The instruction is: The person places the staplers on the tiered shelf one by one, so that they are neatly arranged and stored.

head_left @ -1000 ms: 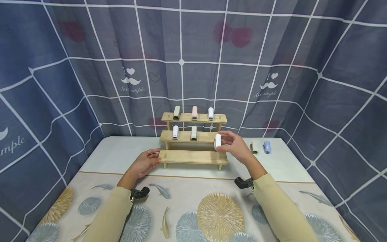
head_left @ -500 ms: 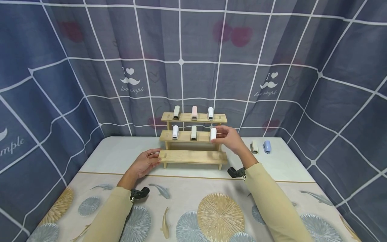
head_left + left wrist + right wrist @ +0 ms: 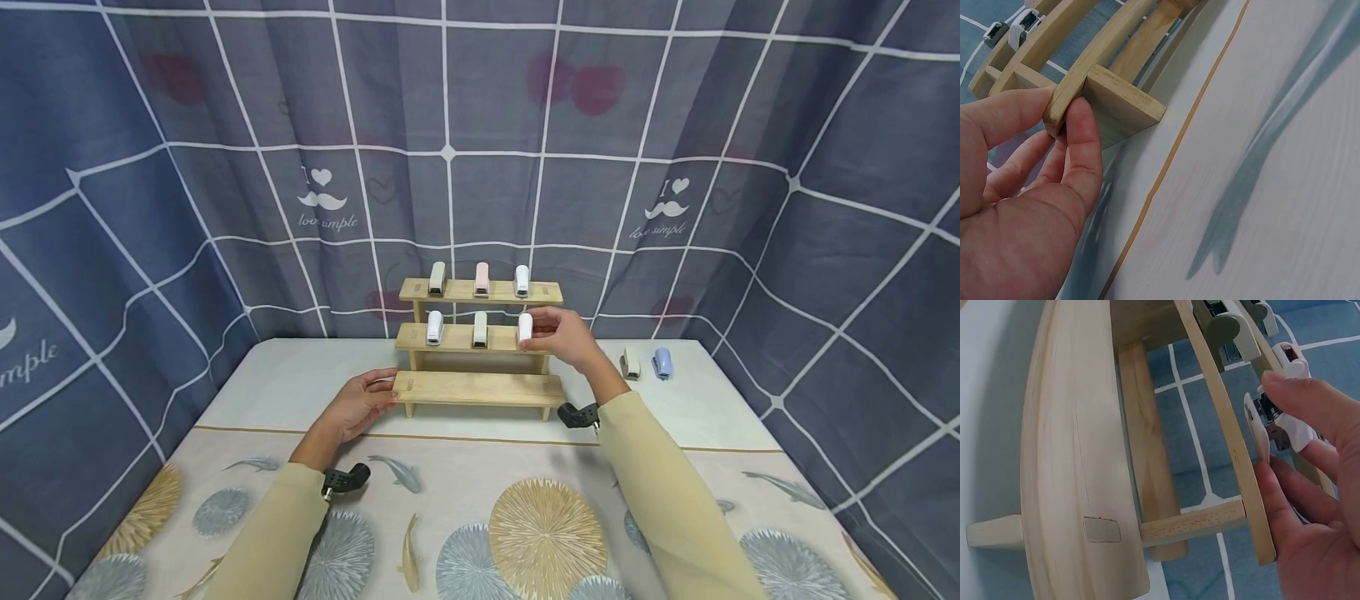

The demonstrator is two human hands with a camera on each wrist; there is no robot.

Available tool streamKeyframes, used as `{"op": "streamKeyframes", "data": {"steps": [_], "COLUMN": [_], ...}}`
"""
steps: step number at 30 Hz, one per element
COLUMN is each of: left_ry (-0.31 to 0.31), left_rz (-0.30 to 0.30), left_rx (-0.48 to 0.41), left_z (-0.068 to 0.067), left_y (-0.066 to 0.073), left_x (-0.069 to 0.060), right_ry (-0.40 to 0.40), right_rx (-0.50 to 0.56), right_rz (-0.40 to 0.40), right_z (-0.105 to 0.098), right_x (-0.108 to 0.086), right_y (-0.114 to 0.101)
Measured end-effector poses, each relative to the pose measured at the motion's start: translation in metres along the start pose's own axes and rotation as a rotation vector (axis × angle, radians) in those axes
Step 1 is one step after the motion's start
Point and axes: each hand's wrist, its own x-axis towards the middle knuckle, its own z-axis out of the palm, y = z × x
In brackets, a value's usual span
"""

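A three-tier wooden stand point(image 3: 480, 388) stands on the table. My left hand point(image 3: 363, 405) pinches the left end of its lowest shelf between thumb and fingers, as the left wrist view point(image 3: 1029, 169) also shows. My right hand point(image 3: 564, 335) holds a white stapler point(image 3: 525, 327) at the right end of the middle shelf. In the right wrist view, thumb and fingers grip that stapler point(image 3: 1294, 430) by the shelf's edge. A second white stapler point(image 3: 435, 328) and a pale green one point(image 3: 480, 330) sit on the same shelf.
On the top shelf are a pale green stapler point(image 3: 437, 278), a pink one point(image 3: 482, 279) and a white one point(image 3: 522, 281). Right of the stand, a cream stapler point(image 3: 630, 364) and a blue one point(image 3: 662, 364) lie on the table. A checked curtain point(image 3: 390, 200) hangs behind.
My right hand has moved up and left with the white stapler, from in front of the middle shelf to its right end. The left hand has stayed at the lowest shelf.
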Motion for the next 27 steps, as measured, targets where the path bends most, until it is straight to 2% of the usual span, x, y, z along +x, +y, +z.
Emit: {"op": "streamKeyframes", "data": {"steps": [5, 12, 21, 27], "left_ry": [0.007, -0.015, 0.0, 0.01], "left_rz": [0.0, 0.014, 0.0, -0.004], "left_rx": [0.0, -0.01, 0.001, 0.01], "left_z": [-0.0004, -0.0012, 0.0008, 0.0], "left_y": [-0.0011, -0.0008, 0.001, 0.0], "left_x": [0.001, 0.0, -0.001, -0.0005], "right_ry": [-0.002, -0.009, -0.014, -0.009], "right_rx": [-0.014, 0.008, -0.007, 0.007], "right_rz": [0.0, 0.02, 0.044, 0.024], "right_z": [0.0008, 0.0014, 0.0019, 0.0016], "right_x": [0.0008, 0.0009, 0.0033, -0.0006], "right_y": [-0.0018, -0.0011, 0.0019, 0.0024]}}
